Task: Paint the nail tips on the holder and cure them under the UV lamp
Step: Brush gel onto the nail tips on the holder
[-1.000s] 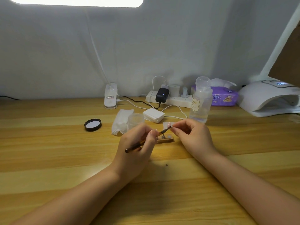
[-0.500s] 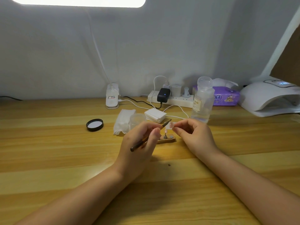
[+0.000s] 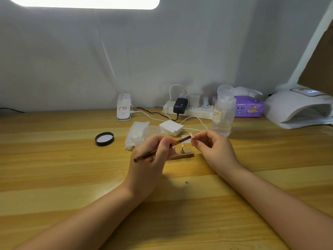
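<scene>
- Hands meet above the middle of the wooden counter (image 3: 54,168): the left hand (image 3: 149,159) has its fingers curled round a dark brush (image 3: 160,148), and the brush's tip reaches up to the nail tip (image 3: 191,135).
- That pink nail tip is pinched between the fingers of the right hand (image 3: 214,150), raised off the counter.
- Just below, the small wooden holder (image 3: 183,154) lies on the counter between the two hands; one more tip stands on a peg in it, and beside that peg sits a round base that looks bare.
- A clear bottle (image 3: 222,112) with a label stands upright behind the right hand, with clear liquid in its lower part.
- A small clear jar (image 3: 152,130) stands behind the left hand, partly hidden; I cannot tell what it contains. Its black lid (image 3: 104,138) lies well to the left, inside facing up.
- A stack of white pads (image 3: 171,127) and a crumpled wipe (image 3: 136,134) lie near the jar.
- The white UV lamp (image 3: 297,109) stands at the far right, opening towards the counter; a purple tissue pack (image 3: 249,107) beside it has a tissue sticking out.
</scene>
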A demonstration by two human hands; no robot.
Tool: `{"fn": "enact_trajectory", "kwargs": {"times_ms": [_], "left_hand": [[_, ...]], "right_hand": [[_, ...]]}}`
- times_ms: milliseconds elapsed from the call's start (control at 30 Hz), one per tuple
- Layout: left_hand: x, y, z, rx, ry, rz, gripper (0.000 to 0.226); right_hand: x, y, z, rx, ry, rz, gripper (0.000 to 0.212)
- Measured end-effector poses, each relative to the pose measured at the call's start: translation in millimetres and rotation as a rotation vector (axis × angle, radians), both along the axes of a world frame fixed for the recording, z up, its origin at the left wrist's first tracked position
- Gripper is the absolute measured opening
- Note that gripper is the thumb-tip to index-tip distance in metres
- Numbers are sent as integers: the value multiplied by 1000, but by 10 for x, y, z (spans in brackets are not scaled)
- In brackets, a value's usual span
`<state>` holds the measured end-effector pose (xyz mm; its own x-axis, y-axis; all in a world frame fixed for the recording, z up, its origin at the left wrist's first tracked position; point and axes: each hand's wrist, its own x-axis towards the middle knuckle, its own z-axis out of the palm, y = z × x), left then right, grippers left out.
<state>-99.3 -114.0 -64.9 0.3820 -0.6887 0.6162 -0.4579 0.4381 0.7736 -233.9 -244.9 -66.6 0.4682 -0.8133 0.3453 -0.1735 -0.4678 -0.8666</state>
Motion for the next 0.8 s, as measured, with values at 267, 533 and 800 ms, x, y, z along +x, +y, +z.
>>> {"fn": "enact_trajectory", "kwargs": {"times_ms": [267, 533, 800], "left_hand": [[48, -41, -29, 9, 72, -28, 20], [65, -21, -35, -32, 56, -41, 14], [46, 13, -29, -33, 8, -78, 20]], "right_hand": [[-10, 31, 23, 50, -79, 105, 7], [-6, 34, 14, 45, -89, 98, 7], [1, 9, -7, 37, -107, 82, 10]]}}
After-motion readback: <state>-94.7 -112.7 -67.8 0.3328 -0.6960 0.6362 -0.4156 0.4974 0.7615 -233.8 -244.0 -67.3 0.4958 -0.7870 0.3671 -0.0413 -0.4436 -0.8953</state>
